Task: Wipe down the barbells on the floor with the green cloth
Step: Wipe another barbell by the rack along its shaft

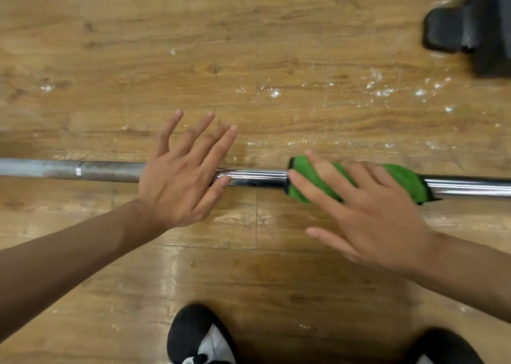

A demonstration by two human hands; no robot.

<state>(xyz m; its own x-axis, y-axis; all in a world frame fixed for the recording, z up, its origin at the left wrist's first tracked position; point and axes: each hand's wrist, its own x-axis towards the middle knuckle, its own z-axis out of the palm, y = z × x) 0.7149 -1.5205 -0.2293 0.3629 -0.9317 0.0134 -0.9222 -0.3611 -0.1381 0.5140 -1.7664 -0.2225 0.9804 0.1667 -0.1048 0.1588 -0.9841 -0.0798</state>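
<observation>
The barbell point(254, 178) is laid across the wooden floor point(249, 46). The left hand point(182, 175) is spread open over it, empty. Further right, the green cloth point(398, 178) is draped on the bar under the open right hand point(370, 214).

The barbell point(254, 177) runs off both side edges of view — my hands cover parts of it. My right hand point(370, 214) is motion-blurred; the dark object point(470, 26) at the floor's far-right corner is blurred and cut off too.
</observation>
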